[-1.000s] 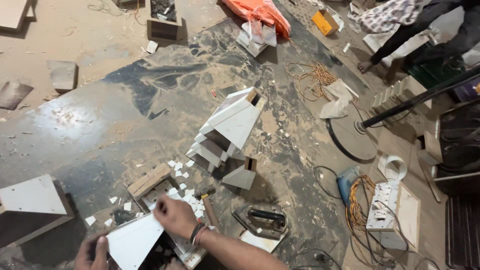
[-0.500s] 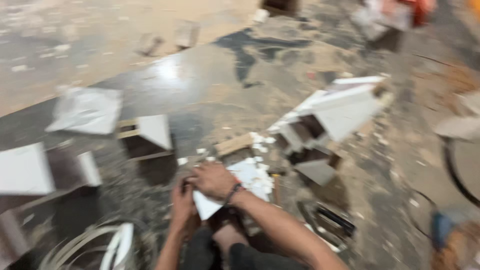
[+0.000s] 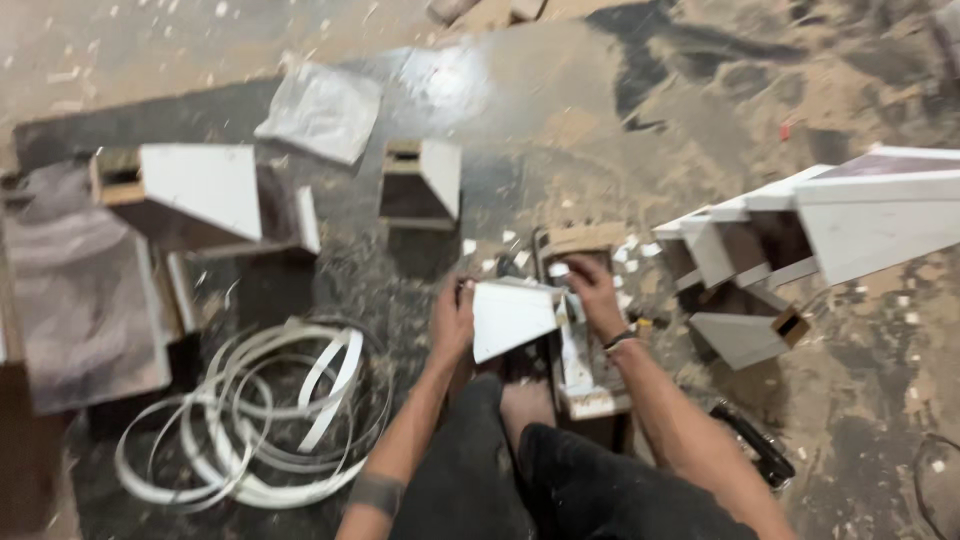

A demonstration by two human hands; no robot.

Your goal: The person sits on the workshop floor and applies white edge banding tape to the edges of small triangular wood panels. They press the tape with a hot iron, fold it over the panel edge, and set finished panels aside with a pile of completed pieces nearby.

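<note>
You sit on the dusty floor [image 3: 700,90] and hold a white wedge-shaped panel piece [image 3: 512,315] just in front of your knees. Your left hand [image 3: 452,322] grasps the left edge of this piece, with the fingers curled around it. Your right hand [image 3: 597,298] is at its right edge, touching it near the top corner; the picture is blurred there, so I cannot tell if this hand is closed on the piece or only rests against it.

Just to the right of the wedge piece, and partly under your right hand, a narrow wooden frame [image 3: 582,330] lies on the floor with small white chips around it. Further right of the piece is a stack of white triangular boxes [image 3: 800,235], and below that stack a dark hand tool [image 3: 752,445] lies beside your right forearm. To the left of the piece, near your left arm, is a loose coil of white edge band [image 3: 255,415]. Above the piece stands a small white-faced box [image 3: 425,180], and well to the left of it a bigger one [image 3: 200,190]. A crumpled plastic sheet [image 3: 322,110] lies above those.
</note>
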